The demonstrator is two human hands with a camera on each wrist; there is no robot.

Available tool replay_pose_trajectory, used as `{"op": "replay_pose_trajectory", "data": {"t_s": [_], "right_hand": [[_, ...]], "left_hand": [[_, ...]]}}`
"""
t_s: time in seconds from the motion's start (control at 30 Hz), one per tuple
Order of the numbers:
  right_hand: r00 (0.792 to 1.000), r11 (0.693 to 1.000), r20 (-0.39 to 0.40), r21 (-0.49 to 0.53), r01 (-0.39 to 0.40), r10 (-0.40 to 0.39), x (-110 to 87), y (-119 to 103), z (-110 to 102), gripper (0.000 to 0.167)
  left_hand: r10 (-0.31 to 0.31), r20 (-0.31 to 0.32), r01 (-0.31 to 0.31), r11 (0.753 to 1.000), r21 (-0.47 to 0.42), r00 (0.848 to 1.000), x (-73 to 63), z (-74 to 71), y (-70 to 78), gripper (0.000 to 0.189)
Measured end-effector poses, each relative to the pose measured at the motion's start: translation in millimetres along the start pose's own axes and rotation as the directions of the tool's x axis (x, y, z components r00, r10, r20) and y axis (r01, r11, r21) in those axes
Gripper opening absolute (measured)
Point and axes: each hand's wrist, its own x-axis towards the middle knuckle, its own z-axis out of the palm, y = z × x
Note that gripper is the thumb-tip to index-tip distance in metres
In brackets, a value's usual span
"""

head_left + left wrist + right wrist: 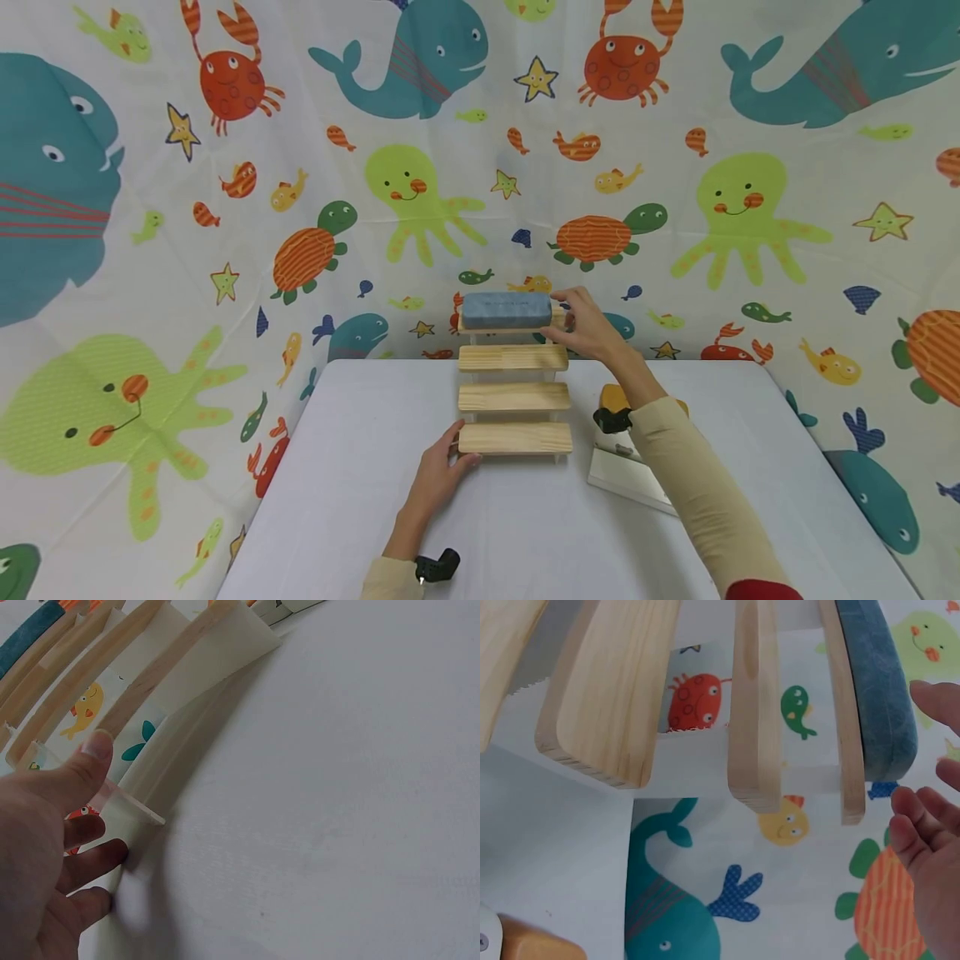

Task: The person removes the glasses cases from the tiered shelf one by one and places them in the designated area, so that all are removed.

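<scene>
A tiered stand of pale wooden shelves on whitish side supports stands on the table. Across its top shelf lies a blue-grey rectangular block, also visible in the right wrist view. My left hand holds the left end of the lowest shelf, thumb at its front edge; in the left wrist view several other fingers hang loosely beside the support. My right hand is beside the block's right end, fingers bent and spread. A small gap separates the fingertips from the block in the right wrist view.
Right of the stand, partly under my right forearm, lie a whitish flat object and an orange-yellow piece. A curtain printed with sea animals hangs behind the white table.
</scene>
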Motion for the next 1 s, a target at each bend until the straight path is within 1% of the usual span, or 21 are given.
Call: {"op": "replay_pose_trajectory", "data": {"t_s": [0.33,0.47,0.53,0.7,0.77,0.87,1.0], "right_hand": [[0.998,0.998,0.014,0.012,-0.055,0.055,9.9,-1,4,0.077],[0.998,0.998,0.019,-0.008,-0.067,0.068,14.1,-1,5,0.080],[0.997,0.997,0.025,-0.019,-0.076,0.077,15.9,-2,6,0.081],[0.994,0.994,0.041,-0.039,-0.100,0.102,19.9,-1,9,0.087],[0.994,0.995,0.046,-0.033,-0.099,0.101,21.2,0,10,0.089],[0.994,0.995,0.050,-0.007,-0.096,0.096,22.9,0,11,0.090],[0.993,0.994,0.053,0.016,-0.104,0.103,25.4,1,12,0.091]], "left_hand": [[0.004,-0.004,-0.004,1.000,0.008,1.000,0.0,0.9,-2.3,0.076],[0.008,-0.008,-0.008,1.000,0.021,1.000,1.1,1.6,-3.2,0.076],[0.020,-0.012,-0.020,0.999,0.027,1.000,1.3,2.2,-4.2,0.076],[0.009,-0.008,-0.009,1.000,0.022,1.000,1.1,2.1,-4.1,0.076],[-0.011,-0.003,0.011,1.000,0.015,1.000,1.0,1.8,-3.7,0.077],[-0.021,0.001,0.021,1.000,0.013,1.000,1.4,1.7,-3.5,0.077],[-0.016,0.002,0.016,1.000,0.020,1.000,1.9,1.1,-3.6,0.078]]}}
